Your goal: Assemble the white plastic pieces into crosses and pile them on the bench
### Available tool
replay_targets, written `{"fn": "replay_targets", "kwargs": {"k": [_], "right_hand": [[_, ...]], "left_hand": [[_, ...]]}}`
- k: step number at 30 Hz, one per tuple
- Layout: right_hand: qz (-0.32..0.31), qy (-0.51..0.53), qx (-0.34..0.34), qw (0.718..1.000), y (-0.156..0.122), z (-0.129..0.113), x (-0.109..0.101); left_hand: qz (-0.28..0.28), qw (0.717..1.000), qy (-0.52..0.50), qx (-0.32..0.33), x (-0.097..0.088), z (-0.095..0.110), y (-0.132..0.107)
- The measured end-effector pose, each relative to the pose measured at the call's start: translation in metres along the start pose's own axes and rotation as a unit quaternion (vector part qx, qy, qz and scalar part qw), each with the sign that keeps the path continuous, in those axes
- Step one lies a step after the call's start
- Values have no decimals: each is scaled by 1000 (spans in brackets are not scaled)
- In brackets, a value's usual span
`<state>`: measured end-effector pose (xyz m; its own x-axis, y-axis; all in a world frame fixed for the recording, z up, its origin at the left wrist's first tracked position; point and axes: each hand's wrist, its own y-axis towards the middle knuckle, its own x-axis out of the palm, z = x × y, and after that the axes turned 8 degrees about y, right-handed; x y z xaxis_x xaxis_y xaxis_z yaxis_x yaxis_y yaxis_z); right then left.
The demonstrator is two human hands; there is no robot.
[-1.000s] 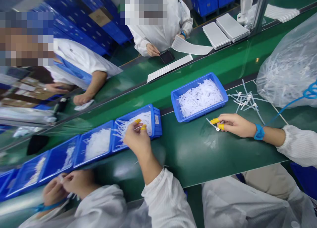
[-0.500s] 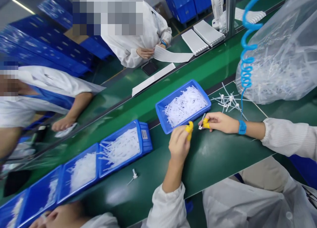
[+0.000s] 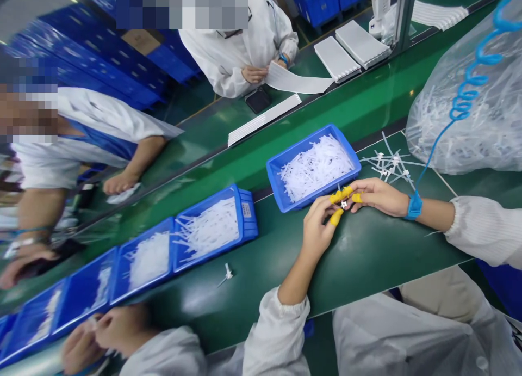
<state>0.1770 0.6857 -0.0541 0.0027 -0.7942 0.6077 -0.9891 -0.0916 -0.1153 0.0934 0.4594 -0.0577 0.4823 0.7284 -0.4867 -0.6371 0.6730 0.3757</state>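
Note:
Between my two hands is a small white plastic piece [image 3: 343, 204] with a thin strip or tube standing up from it. My right hand [image 3: 379, 195] pinches it from the right, wearing yellow finger covers and a blue wrist strap. From the left, my left hand [image 3: 318, 221] closes its yellow-covered thumb and fingers around the same piece. Its fingertips partly hide the piece, so the exact contact is unclear. Just beyond my hands stands a blue bin [image 3: 274, 186] full of thin white strips. To its right lies a loose pile of white pieces with thin tubes [image 3: 390, 166].
A large clear bag [image 3: 460, 131] of similar parts stands at right, behind a coiled blue cord [image 3: 465, 101]. More blue bins [image 3: 248, 218] line the left. One loose white piece [image 3: 228, 271] lies nearer. Across the green belt [image 3: 367, 98], co-workers work; another person's hands [image 3: 118, 327] are lower left.
My left hand has moved right and joined my right hand at the white piece; before, they were apart. The view has shifted slightly. At lower left, the neighbour's hands have come further into view.

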Motion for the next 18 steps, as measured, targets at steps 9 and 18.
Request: {"fn": "replay_targets", "kwargs": {"k": [9, 18], "right_hand": [[2, -43, -22, 999, 3, -2, 2], [-1, 7, -27, 1000, 1, 1, 1]], "left_hand": [[13, 986, -126, -112, 6, -4, -4], [-1, 990, -121, -78, 12, -4, -3]]}}
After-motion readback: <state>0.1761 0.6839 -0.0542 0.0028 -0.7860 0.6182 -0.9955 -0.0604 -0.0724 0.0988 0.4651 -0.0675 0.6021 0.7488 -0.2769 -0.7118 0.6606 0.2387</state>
